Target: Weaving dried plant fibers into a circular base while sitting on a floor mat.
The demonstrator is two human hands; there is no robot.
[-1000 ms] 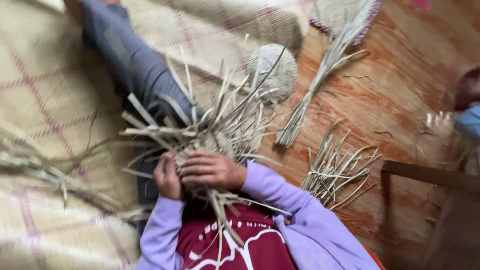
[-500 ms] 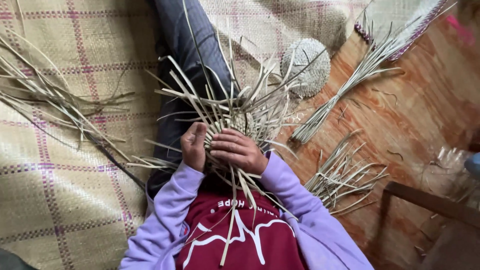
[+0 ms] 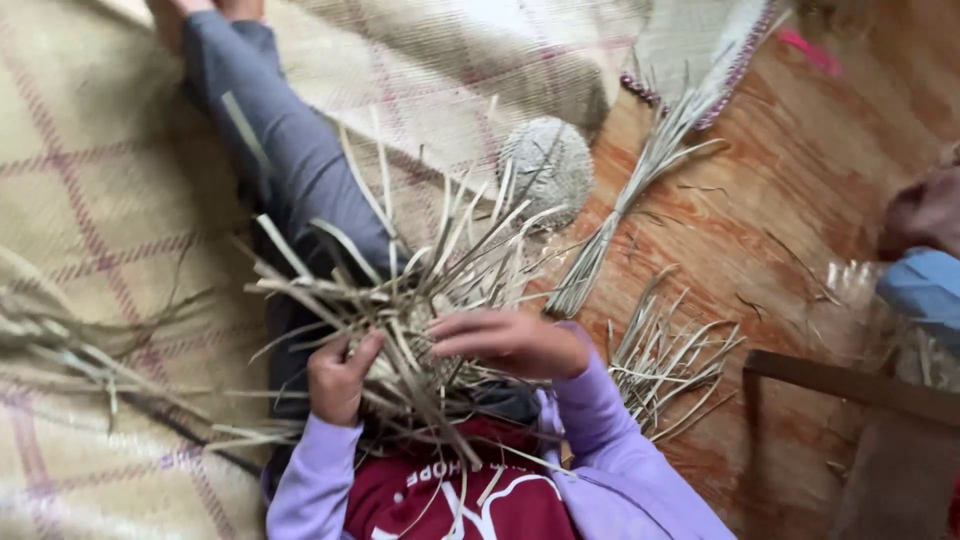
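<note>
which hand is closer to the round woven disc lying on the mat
Right. The right hand rests on the bundle of straw strips just below the round woven disc. The left hand grips the strips further off, down and to the left of the disc.

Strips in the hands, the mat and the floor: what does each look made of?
The strips look like dried palm leaf or reed: pale, flat, stiff, matt, splaying outward. The mat seems plaited from similar fibre, its checked weave showing purple lines. The floor has an orange wood-grain pattern with a slight sheen; timber or printed vinyl, I cannot tell. Both hands, left and right, grip the strips.
</note>
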